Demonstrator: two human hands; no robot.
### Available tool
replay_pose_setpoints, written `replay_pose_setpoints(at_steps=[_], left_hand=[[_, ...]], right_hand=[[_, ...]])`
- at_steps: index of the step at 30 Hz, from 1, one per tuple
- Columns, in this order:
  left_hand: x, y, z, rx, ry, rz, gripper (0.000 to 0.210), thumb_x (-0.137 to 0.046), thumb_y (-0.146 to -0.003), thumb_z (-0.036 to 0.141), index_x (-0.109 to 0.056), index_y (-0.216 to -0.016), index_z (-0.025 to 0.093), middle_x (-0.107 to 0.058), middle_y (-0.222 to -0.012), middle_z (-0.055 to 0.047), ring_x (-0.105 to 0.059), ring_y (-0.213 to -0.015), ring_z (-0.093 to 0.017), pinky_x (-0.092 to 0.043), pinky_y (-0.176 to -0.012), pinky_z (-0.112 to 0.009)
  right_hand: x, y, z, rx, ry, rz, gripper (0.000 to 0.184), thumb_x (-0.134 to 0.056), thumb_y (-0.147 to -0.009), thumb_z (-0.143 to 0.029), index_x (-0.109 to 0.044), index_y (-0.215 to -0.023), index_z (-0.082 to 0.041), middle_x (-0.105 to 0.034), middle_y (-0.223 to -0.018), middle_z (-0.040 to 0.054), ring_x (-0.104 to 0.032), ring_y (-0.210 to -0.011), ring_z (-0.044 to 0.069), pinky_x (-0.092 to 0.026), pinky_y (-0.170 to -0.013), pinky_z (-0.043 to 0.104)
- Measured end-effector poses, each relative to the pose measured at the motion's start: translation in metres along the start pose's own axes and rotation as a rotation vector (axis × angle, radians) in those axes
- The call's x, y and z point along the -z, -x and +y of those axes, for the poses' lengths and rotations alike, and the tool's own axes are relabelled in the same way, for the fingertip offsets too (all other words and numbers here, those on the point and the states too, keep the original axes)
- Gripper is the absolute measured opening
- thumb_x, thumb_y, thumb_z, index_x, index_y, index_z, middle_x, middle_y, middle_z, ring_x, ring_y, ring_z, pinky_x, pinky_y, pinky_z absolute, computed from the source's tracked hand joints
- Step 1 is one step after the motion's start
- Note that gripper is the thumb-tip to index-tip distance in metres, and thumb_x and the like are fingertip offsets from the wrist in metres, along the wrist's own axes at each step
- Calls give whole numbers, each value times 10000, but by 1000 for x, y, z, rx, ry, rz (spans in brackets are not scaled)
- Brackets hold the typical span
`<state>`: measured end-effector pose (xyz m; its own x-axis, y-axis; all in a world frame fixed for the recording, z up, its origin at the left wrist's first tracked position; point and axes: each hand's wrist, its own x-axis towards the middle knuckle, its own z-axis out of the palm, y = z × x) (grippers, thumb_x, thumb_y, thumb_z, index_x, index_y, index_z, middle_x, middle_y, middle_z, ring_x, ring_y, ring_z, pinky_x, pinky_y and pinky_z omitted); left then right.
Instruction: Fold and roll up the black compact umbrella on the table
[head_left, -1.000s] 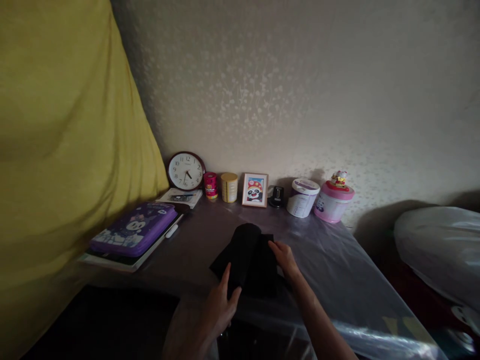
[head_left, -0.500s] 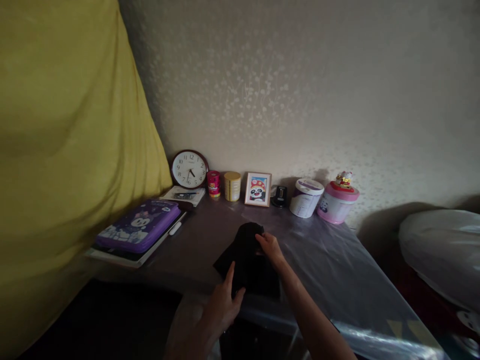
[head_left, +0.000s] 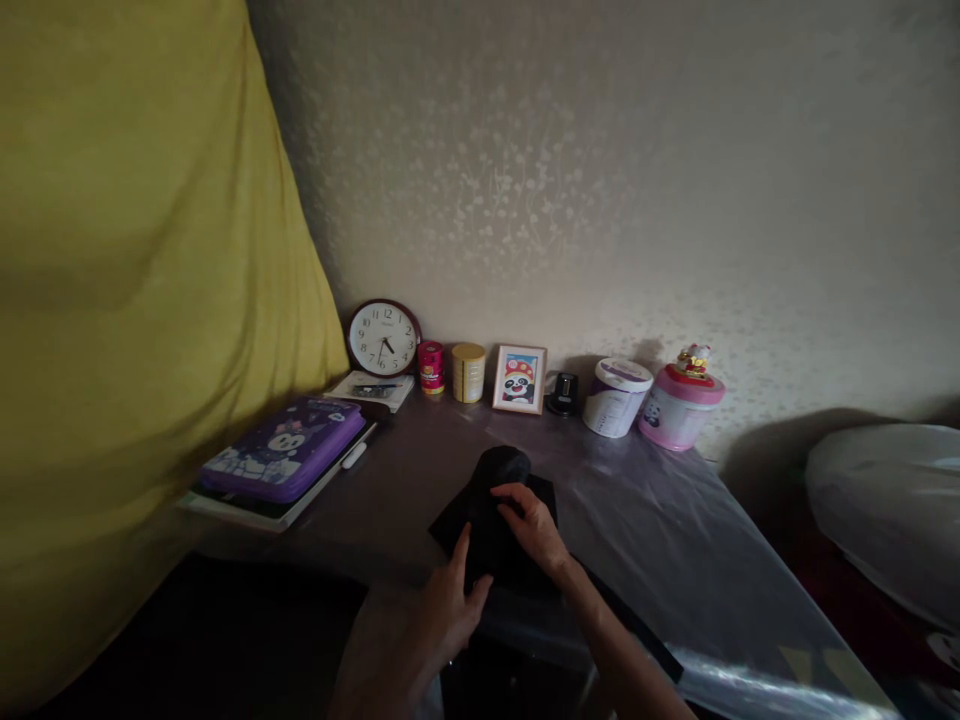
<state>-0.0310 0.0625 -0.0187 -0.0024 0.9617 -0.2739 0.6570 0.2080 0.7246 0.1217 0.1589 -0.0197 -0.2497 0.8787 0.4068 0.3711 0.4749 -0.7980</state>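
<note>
On the table in front of me lies a black cloth item point(head_left: 501, 467) with a rounded hump at its far end and flat corners spreading to the sides. It is too dark to make out its exact kind. My left hand point(head_left: 448, 605) rests at its near left edge, index finger and thumb stretched apart. Over the middle of the cloth, my right hand point(head_left: 531, 525) has its thumb and index finger drawn together at the black fabric. A black strap point(head_left: 637, 630) runs from under my right forearm toward the table's front right.
Along the wall stand a clock point(head_left: 385, 338), a pink can point(head_left: 431, 368), a yellow can point(head_left: 468, 373), a picture frame point(head_left: 519, 380), a white tub point(head_left: 617, 398) and a pink-lidded tub point(head_left: 679, 408). A purple case point(head_left: 285, 450) lies left, beside a yellow curtain point(head_left: 150, 250).
My right hand has moved left and nearer, from the far right edge of the black cloth onto its middle. A right corner and the strap now show. My left hand stays put.
</note>
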Motion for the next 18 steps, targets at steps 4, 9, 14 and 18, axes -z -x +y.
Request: replay_pose_setpoints(at_steps=[4,9,14,18], left_hand=[[1,0,1,0,-12,-30,641,-405,-895,334,-149,-1458,166,-639,-1145,-153,-623,-497,-121,-455,-524,-233],[3,3,4,-48,-32,13,777,-447,-882,274,55,-1460,138,-673,-1078,-134,-674,-692,-166,-453,-612,-226],[2,3,4,-162,-157,62,832,-481,-864,230,103,-1453,168,-699,-1024,-87,-670,-829,-175,-425,-691,-211],[3,1,5,-163,-251,25,673,-452,-881,280,-124,-1465,211,-684,-1078,-93,-657,-899,-188,-423,-753,-229]], right_hand=[[-6,19,-8,182,147,7,195,-537,-849,-221,-657,-1001,-244,-650,-1127,63,-564,-1052,217,-436,-935,424],[-9,29,-16,286,277,-54,284,-555,-862,-273,-598,-1140,-232,-600,-1234,86,-500,-1166,242,-416,-981,464],[-8,29,-15,314,318,-80,294,-517,-888,-286,-584,-1170,-237,-595,-1244,87,-464,-1229,251,-375,-1025,506],[-5,26,-11,327,306,-92,266,-478,-915,-284,-605,-1143,-230,-617,-1216,83,-489,-1212,232,-391,-1022,480]])
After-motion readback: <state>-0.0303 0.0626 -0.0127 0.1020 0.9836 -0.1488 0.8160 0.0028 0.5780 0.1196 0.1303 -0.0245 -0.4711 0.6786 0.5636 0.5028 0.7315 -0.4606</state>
